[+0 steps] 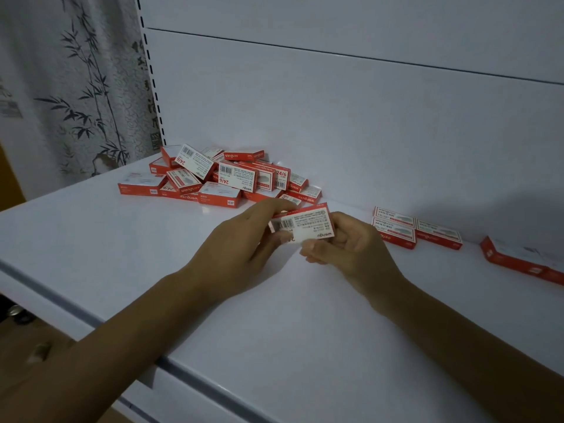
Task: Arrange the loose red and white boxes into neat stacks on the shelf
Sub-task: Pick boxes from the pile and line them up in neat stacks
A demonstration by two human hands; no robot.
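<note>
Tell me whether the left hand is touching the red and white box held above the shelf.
Touching. The head view shows the left hand pinching the red and white box at its barcode end; the right hand grips the other end.

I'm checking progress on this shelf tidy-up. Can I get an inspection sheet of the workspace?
Surface: white shelf, glossy.
Job's things: loose pile of boxes at back left; held box, barcode side showing; stacked boxes at back right, two high beside a single; further boxes at the right edge.
Clutter: nothing seen.
Hands: left hand and right hand both pinch the held box above the shelf.
Cables: nothing seen.
Surroundings: bamboo-print curtain at left; white back panel behind.
</note>
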